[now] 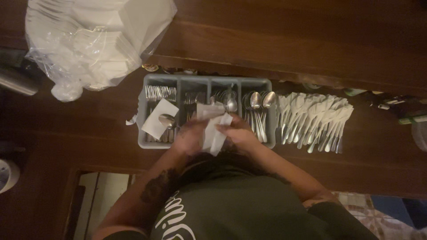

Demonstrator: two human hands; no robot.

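Observation:
Both hands meet over the front edge of a grey cutlery tray with several compartments. My left hand and my right hand both grip a white paper napkin, which is folded between them. A spoon bowl shows just above the napkin; I cannot tell whether its handle sits inside the fold. Forks fill the left compartment and spoons the right one. Another white napkin with a spoon on it lies across the left compartment.
The tray rests on a dark wooden counter. To its right lies a row of several napkin-wrapped cutlery sets. A clear plastic bag of white napkins sits at the back left. A raised wooden ledge runs behind the tray.

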